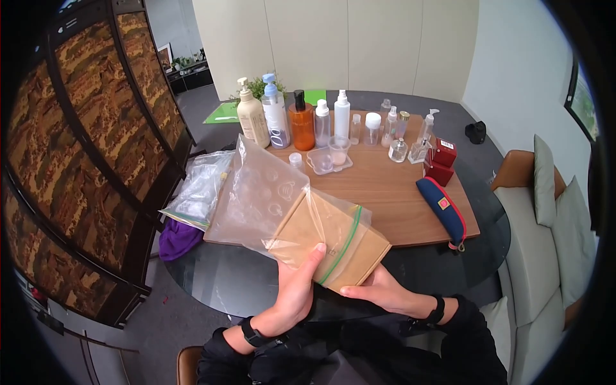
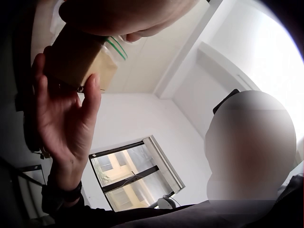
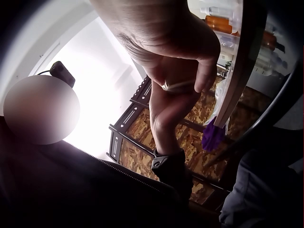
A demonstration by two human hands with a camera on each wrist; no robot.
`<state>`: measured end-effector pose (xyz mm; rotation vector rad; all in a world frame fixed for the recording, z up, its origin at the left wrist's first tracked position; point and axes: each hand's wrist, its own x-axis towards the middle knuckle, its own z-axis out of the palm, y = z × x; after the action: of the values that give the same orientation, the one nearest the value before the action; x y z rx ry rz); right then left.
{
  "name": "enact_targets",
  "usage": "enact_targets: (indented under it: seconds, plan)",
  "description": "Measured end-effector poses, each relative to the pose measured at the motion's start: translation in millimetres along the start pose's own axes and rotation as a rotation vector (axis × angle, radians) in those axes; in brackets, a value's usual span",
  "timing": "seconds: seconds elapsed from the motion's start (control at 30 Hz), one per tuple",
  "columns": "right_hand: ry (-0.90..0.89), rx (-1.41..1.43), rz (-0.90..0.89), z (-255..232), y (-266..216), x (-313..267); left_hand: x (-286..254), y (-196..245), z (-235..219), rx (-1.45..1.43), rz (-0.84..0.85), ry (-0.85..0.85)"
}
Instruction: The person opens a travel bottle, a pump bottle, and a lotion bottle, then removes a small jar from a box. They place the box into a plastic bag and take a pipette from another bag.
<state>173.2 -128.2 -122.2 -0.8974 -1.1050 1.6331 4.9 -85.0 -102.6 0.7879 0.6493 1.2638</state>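
In the head view, a flat brown cardboard box [image 1: 366,250] sits partly inside a clear zip bag [image 1: 256,192] with a green seal strip. Its right end sticks out past the bag's mouth. My left hand [image 1: 296,289] grips box and bag from below, thumb lying over the plastic on top. My right hand [image 1: 385,292] holds the bare near right corner, thumb on the upper face and fingers underneath. The left wrist view shows the right hand [image 2: 66,118] around the box's end. Both hands are above the near table edge.
Pump bottles [image 1: 253,119], an amber bottle [image 1: 300,122] and small jars line the back of the wooden board [image 1: 385,205]. A clear tray [image 1: 329,162], red boxes [image 1: 441,160] and a blue pouch [image 1: 443,205] lie nearer. Left are a filled plastic bag [image 1: 202,186] and purple cloth [image 1: 183,240].
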Motion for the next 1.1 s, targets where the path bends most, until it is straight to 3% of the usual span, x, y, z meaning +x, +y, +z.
enact_targets:
  seconds: [0.2, 0.27, 0.4, 0.6, 0.77, 0.87, 0.97, 1.07, 1.1]
  plan:
    - [-0.011, -0.042, -0.062, -3.5, -0.7, -1.1, 10.2, 28.8, -11.1, -0.062, -0.175, -0.091]
    - [0.003, -0.048, -0.084, -1.8, -2.7, -3.7, 14.3, 40.8, -10.2, 0.042, -0.001, -0.023]
    - [-0.056, -0.128, -0.090, -0.2, -7.7, -4.8, 10.8, 56.5, -5.4, 0.075, -0.020, -0.018]
    - [-0.064, -0.141, -0.130, 2.2, -12.7, -3.2, -0.9, 33.4, -2.6, 0.080, 0.058, -0.058]
    - [-0.098, -0.192, -0.156, -2.6, -11.7, -1.4, -14.4, 18.1, 5.3, 0.045, -0.004, -0.076]
    - [-0.120, -0.184, -0.078, -0.9, -21.2, -4.2, -10.4, 27.2, 4.3, 0.049, -0.022, -0.123]
    - [-0.145, -0.072, -0.214, -2.2, -27.2, -3.1, -2.9, 35.1, 0.6, 0.005, -0.071, -0.107]
    - [-0.016, -0.060, -0.301, -19.1, -40.0, -0.6, 3.7, 37.7, -6.1, 0.068, -0.110, -0.106]
    - [0.001, 0.056, -0.229, -25.9, -43.0, 1.3, 7.7, 37.3, -6.6, 0.079, -0.106, -0.120]
